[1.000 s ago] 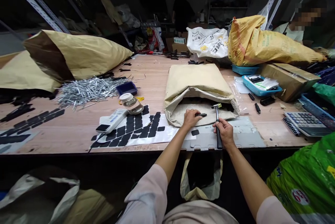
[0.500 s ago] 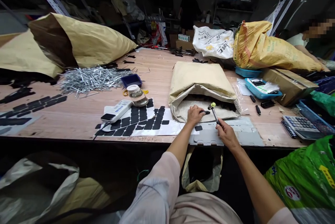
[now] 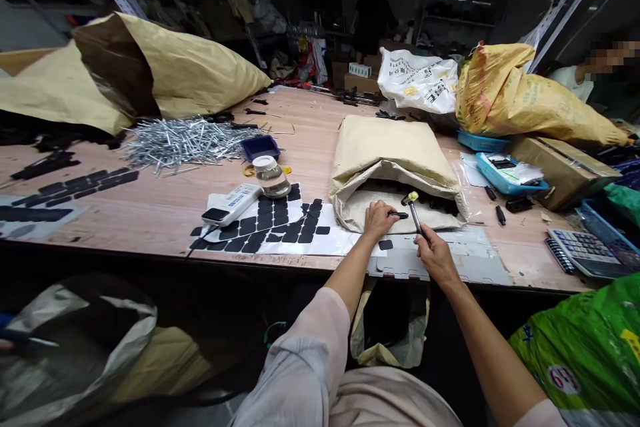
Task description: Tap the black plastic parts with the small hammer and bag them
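My left hand (image 3: 379, 219) pinches a small black part (image 3: 399, 215) at the mouth of an open paper sack (image 3: 395, 147). Dark pieces show inside the sack. Beside it, my right hand (image 3: 434, 252) is wrapped round the handle of a small hammer (image 3: 415, 212), whose head with a yellow-green face is raised near the black part. Under my hands lies a grey sheet (image 3: 450, 260) at the table's front edge. Black adhesive pads (image 3: 300, 224) on white backing sit to the left, with a glass jar (image 3: 273, 177) and a white device (image 3: 233, 206) by them.
Silvery metal rods (image 3: 185, 144) are piled at the left before large paper sacks (image 3: 195, 67). On the right are a blue basket (image 3: 510, 177), a cardboard box (image 3: 563, 167) and a calculator (image 3: 585, 250). An open bag (image 3: 420, 330) hangs below the table edge. A person (image 3: 373, 17) stands behind.
The view has shifted slightly, so the table items appear farther right. Both hands keep their holds. At the lower left, a dark object with a thin metal tip has come into view.
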### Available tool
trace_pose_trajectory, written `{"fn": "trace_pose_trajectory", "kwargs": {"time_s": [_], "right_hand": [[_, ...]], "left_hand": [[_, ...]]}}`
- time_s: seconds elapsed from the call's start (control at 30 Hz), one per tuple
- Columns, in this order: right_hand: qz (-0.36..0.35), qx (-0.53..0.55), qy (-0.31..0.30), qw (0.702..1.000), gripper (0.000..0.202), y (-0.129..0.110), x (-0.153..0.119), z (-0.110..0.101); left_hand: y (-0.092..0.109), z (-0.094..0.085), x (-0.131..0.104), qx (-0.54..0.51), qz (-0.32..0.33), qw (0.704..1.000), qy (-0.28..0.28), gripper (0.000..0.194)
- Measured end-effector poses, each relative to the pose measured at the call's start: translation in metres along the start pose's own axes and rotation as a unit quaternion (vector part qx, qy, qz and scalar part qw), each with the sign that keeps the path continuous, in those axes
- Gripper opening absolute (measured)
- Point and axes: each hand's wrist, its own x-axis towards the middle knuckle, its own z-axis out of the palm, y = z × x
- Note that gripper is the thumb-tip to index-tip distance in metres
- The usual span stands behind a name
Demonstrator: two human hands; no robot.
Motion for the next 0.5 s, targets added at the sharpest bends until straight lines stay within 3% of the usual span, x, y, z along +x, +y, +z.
{"fn": "trace_pose_trajectory", "kwargs": {"time_s": [0.13, 0.23, 0.3, 0.5], "right_hand": [[0.042, 0.019, -0.042, 0.998, 0.052, 0.003, 0.003, 0.004], [0.039, 0.058, -0.015, 0.997, 0.056, 0.005, 0.018, 0.002], [0.033, 0.068, -0.005, 0.997, 0.052, 0.007, 0.032, -0.001], [0.091, 0.097, -0.052, 0.990, 0.045, 0.026, 0.058, -0.007]], "left_hand": [[-0.001, 0.001, -0.001, -0.002, -0.003, 1.000, 0.009, 0.024], [-0.002, 0.002, -0.003, 0.005, 0.012, 1.000, 0.021, 0.021], [-0.002, 0.003, -0.004, 0.014, 0.019, 0.999, 0.027, 0.021], [-0.005, 0.006, -0.005, 0.029, 0.021, 0.999, 0.024, 0.023]]}}
